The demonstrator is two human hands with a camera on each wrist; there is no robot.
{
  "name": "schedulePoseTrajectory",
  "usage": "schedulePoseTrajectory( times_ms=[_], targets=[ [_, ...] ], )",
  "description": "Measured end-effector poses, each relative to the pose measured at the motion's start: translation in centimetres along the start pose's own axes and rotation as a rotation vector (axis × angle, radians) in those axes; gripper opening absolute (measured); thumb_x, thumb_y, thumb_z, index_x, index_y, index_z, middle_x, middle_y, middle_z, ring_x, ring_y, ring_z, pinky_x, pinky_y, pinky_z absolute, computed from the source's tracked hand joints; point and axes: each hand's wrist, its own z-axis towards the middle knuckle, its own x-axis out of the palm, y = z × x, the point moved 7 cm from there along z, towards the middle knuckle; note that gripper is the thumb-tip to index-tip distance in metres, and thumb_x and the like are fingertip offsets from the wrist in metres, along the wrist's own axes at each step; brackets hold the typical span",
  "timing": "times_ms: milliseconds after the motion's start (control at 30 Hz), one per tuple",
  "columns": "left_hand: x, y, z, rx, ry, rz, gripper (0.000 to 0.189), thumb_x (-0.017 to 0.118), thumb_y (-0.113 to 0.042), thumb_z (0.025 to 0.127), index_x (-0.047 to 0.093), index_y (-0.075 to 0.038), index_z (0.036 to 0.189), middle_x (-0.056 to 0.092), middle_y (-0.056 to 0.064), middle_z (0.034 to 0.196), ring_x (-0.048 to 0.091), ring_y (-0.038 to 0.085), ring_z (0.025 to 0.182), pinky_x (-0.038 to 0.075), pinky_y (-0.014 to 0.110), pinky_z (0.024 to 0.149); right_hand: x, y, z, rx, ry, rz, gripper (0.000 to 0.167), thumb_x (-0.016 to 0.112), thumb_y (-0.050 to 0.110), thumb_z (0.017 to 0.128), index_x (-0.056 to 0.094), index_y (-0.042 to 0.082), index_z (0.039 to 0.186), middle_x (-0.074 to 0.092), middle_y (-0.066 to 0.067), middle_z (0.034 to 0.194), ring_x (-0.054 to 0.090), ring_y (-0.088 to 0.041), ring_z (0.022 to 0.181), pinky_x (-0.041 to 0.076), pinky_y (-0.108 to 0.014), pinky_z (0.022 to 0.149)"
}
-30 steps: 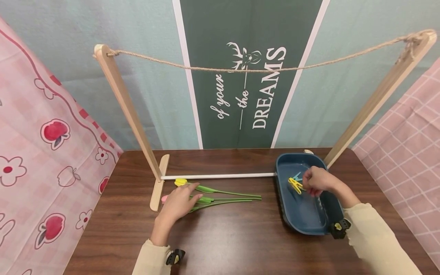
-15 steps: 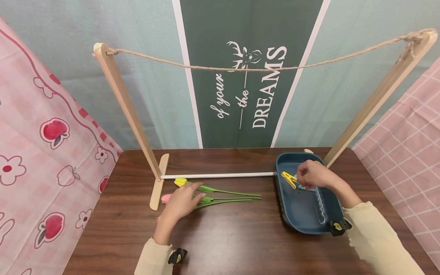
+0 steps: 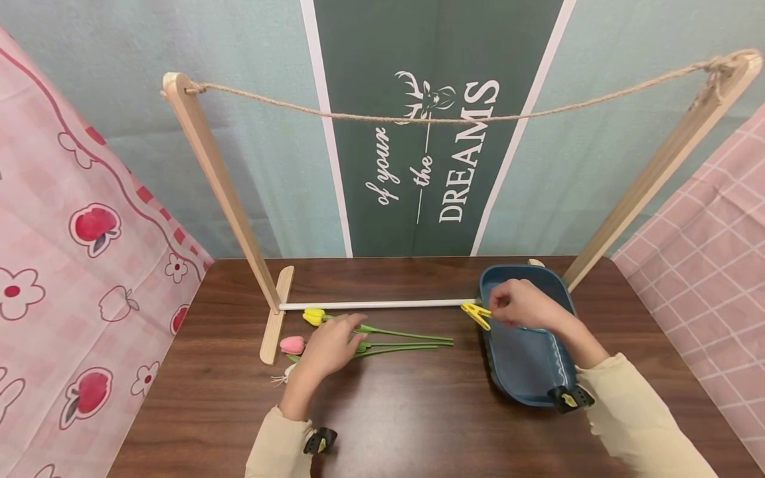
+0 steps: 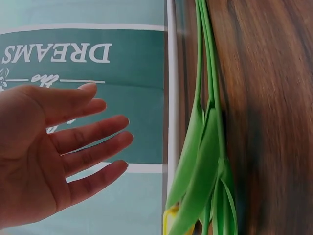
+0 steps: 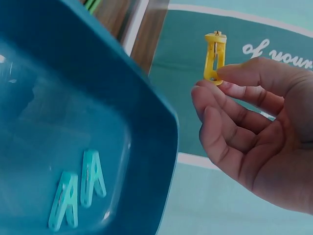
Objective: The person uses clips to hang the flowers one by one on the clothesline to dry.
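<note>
My right hand [image 3: 528, 309] pinches one end of a yellow clothespin [image 5: 215, 56] between thumb and forefinger. The clothespin hangs over the left rim of a dark blue basin [image 3: 520, 378]. In the right wrist view two teal clothespins [image 5: 63, 200] lie on the basin's floor. My left hand [image 3: 329, 348] hovers above the artificial tulips, its fingers loosely spread and nothing in the palm [image 4: 29, 161]. A yellow tulip [image 3: 313, 317], a pink tulip [image 3: 292, 344] and a white tulip [image 3: 289, 374] lie with their green stems [image 4: 209, 58] pointing right; the hand partly covers them.
A wooden frame stands around the work, with a left post [image 3: 218, 192] and a right post [image 3: 663, 172]. Between the post tops sags a twine rope [image 3: 358, 118]. A white rod [image 3: 382, 305] runs low along the brown table [image 3: 406, 425], behind the tulips.
My right hand has lifted the yellow clothespin and carried it left from inside the basin to its rim. The left hand has shifted slightly right, uncovering more of the pink and white tulips.
</note>
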Motion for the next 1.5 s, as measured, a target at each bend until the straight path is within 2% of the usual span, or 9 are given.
schedulePoseTrajectory(
  times_ms=[267,600,800,1000,1300,1500],
  targets=[
    [0.4,-1.8,0.7,0.066,-0.036,-0.040,0.019,0.064,-0.011,0.085,0.064,-0.003,0.101,0.065,0.010,0.096,0.062,0.024,0.088,0.048,0.039,0.075,1.6,2.2,0.7,-0.082,-0.009,0.006,0.021,0.058,-0.006,0.074,0.056,0.012,0.063,0.047,0.008,0.051,0.047,-0.005,0.045,0.040,-0.023,0.045],
    [1.1,-3.7,1.0,0.130,-0.093,-0.067,0.013,0.063,-0.010,0.085,0.065,-0.004,0.096,0.066,0.008,0.091,0.063,0.020,0.084,0.049,0.036,0.073,3.8,4.3,1.2,-0.104,0.020,0.034,0.018,0.058,-0.007,0.073,0.057,0.010,0.064,0.049,0.008,0.051,0.048,-0.004,0.045,0.042,-0.023,0.045],
    [1.3,-4.9,1.2,0.163,-0.072,-0.087,0.016,0.059,-0.012,0.088,0.065,-0.004,0.101,0.066,0.007,0.096,0.063,0.019,0.088,0.049,0.034,0.076,4.7,5.4,1.4,-0.136,0.036,0.023,0.020,0.060,-0.006,0.073,0.057,0.012,0.064,0.049,0.009,0.054,0.046,-0.003,0.047,0.041,-0.022,0.046],
    [1.3,-5.7,1.3,0.176,-0.041,-0.127,0.018,0.057,-0.013,0.090,0.064,-0.006,0.105,0.066,0.005,0.099,0.062,0.017,0.088,0.049,0.034,0.075,4.9,6.3,1.6,-0.172,0.025,-0.006,0.020,0.063,-0.004,0.073,0.058,0.014,0.065,0.048,0.011,0.056,0.043,-0.002,0.051,0.039,-0.022,0.047],
    [0.5,-6.7,1.3,0.218,-0.059,-0.160,0.014,0.058,-0.011,0.090,0.065,-0.006,0.101,0.067,0.003,0.095,0.062,0.013,0.085,0.049,0.031,0.073,4.7,7.3,1.7,-0.190,0.021,0.004,0.017,0.065,-0.004,0.074,0.061,0.012,0.068,0.050,0.010,0.057,0.043,-0.004,0.052,0.040,-0.023,0.047],
    [0.1,-7.4,1.4,0.239,-0.052,-0.173,0.014,0.059,-0.009,0.089,0.064,-0.006,0.101,0.066,0.003,0.094,0.059,0.010,0.078,0.048,0.028,0.069,4.3,7.8,1.7,-0.229,-0.019,-0.019,0.018,0.066,-0.002,0.075,0.062,0.014,0.069,0.051,0.012,0.060,0.043,-0.003,0.053,0.040,-0.022,0.048]
  ],
)
